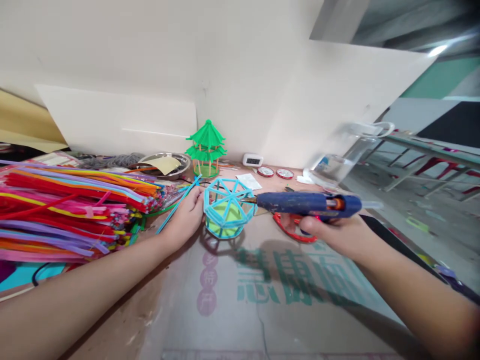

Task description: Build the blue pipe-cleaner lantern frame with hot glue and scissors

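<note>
We are steadying the light-blue pipe-cleaner dome frame (228,209) with our left hand (187,212) curled against it, while our right hand (333,234), closed around the blue glue gun (307,204), is aiming the nozzle at it.

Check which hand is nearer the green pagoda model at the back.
Left. The left hand sits just below and slightly left of the green pagoda model, fingers on the blue lantern frame. The right hand holds the glue gun well off to the right.

Bare cardboard (262,300) lies open in front; pipe cleaners (67,210) crowd the left.
</note>
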`<state>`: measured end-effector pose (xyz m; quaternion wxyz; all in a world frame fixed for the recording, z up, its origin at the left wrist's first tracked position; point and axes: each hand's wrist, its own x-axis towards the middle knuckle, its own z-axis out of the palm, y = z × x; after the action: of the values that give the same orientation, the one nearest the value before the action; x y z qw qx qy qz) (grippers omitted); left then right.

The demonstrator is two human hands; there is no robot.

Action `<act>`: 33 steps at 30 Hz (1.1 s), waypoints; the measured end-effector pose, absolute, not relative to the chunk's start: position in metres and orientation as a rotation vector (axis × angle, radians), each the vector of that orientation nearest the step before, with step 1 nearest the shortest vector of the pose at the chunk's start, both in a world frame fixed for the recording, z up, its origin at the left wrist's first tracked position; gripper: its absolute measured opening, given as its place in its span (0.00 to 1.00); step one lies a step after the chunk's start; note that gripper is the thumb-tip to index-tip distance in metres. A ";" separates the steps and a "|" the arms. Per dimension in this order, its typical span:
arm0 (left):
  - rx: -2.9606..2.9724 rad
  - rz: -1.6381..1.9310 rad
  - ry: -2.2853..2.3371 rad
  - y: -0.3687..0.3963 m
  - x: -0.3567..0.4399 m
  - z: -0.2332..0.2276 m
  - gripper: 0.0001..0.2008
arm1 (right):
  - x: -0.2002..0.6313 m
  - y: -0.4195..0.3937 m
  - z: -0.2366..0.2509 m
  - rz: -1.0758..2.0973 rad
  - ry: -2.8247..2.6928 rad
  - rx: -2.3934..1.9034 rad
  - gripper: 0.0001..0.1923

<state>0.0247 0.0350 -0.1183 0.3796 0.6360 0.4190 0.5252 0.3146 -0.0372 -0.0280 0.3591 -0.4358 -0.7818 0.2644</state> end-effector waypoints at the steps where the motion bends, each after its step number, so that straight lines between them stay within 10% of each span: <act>1: 1.674 1.349 1.079 0.035 0.024 -0.118 0.10 | 0.311 -0.041 -0.029 0.688 -2.040 -1.072 0.23; 33: 1.823 1.340 1.139 0.035 0.024 -0.117 0.12 | 0.296 -0.046 -0.038 0.644 -2.120 -1.055 0.24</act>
<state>0.0242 0.0347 -0.1171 0.2996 0.6865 0.4291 0.5048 0.2963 -0.0456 -0.0385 0.3372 -0.4047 -0.8134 0.2469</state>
